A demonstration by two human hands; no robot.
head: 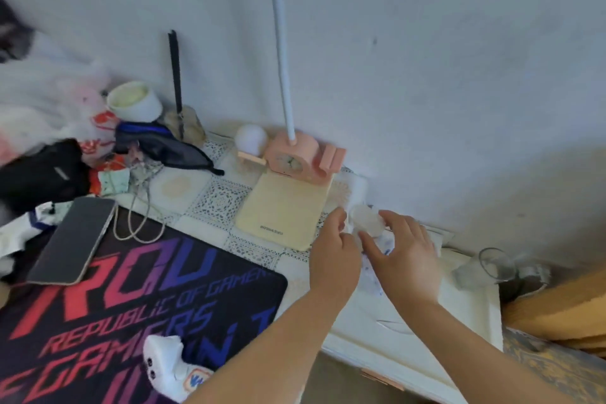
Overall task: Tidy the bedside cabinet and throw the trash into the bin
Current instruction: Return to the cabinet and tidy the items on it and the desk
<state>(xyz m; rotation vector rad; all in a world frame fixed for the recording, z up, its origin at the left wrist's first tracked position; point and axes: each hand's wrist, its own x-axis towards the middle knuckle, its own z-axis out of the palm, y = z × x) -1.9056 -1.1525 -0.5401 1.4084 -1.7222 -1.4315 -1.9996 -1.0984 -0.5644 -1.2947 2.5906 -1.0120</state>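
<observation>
While both arms reach forward over the bedside cabinet [410,331], the two hands meet at its back edge, close to the wall. The left hand [334,256] has its fingers [337,218] curled, and the fingertips pinch a piece of crumpled white tissue [367,223]. The right hand [410,259] is spread, its fingers open, and it lies flat on a white wrapper with blue marks [373,275] that rests on the worktop under the palm. It is not possible to tell if this hand really holds the wrapper. The tissue sits between the two hands, just beside the wall.

To the left of the hands a pale yellow pad [282,210] lies on the patterned cloth, and a pink clock stand [295,157] stands behind it, touching its far edge. A white hose [278,43] rises from the stand along the wall. A dark mouse mat with coloured letters [131,305] covers the near left part, and a phone [72,239] lies face up on its corner. A white toy figure [173,367] rests on the mat near the left forearm. A clear glass [495,266] lies on its side at the right end of the cabinet.
</observation>
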